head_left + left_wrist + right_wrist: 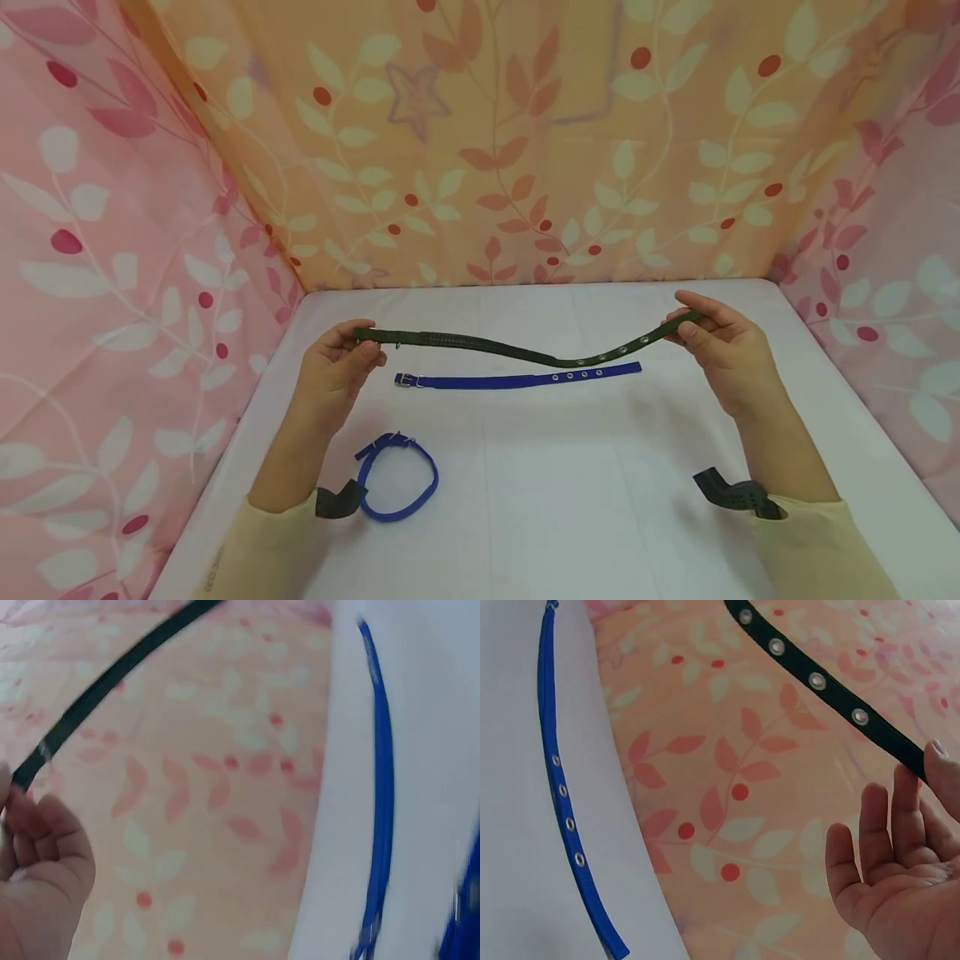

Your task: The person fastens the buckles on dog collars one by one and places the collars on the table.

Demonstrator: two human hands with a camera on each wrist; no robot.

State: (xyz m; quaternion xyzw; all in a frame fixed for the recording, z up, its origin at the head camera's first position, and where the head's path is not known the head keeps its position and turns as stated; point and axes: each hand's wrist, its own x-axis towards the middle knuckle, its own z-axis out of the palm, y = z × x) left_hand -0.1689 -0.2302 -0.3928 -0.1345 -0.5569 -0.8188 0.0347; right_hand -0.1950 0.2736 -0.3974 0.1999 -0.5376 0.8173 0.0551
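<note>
A dark green collar is stretched between both hands above the table, sagging a little in the middle. My left hand pinches its buckle end, and the fingers cover most of the buckle. The other end, with several metal eyelets, is pinched between the thumb and fingers of my right hand. Below the green collar, a blue collar lies straight on the table, buckle to the left and eyelets to the right. A second blue collar, fastened into a loop, lies nearer, beside my left wrist.
The white-covered table has an orange leaf-patterned cloth hanging behind its far edge. Pink floral cloths stand along both sides. Each wrist wears a black camera mount above the table.
</note>
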